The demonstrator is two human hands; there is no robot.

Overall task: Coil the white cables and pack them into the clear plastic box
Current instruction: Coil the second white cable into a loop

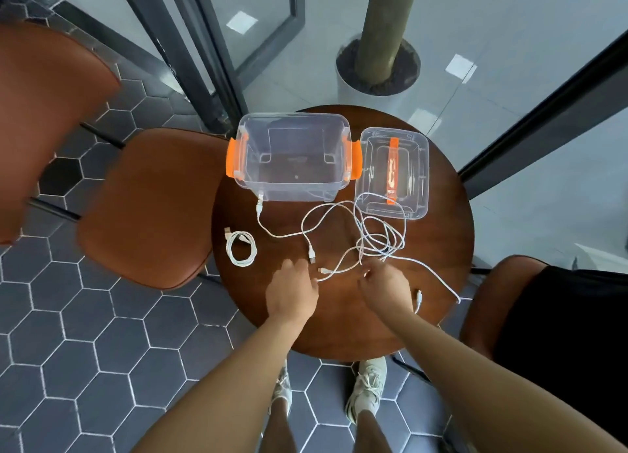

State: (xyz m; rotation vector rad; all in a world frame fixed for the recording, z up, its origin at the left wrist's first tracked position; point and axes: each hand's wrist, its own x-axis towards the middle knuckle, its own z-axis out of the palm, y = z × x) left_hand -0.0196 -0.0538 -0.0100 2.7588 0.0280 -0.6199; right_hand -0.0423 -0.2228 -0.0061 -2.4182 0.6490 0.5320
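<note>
An empty clear plastic box (292, 126) with orange latches stands at the far side of a round wooden table (343, 326). One white cable lies coiled (241, 248) at the table's left. Several loose white cables (370, 238) sprawl tangled across the middle and right. My left hand (292, 291) rests on the table near a cable end, fingers curled at the cable; a firm grip does not show. My right hand (385, 287) reaches into the strands at the tangle's near edge, fingers bent down on them.
The box's clear lid (413, 177) with an orange handle lies right of the box. Brown chairs stand at the left (146, 204) and right (503, 303). A planter (377, 68) and glass walls lie beyond the table. My shoes show under the table's near edge.
</note>
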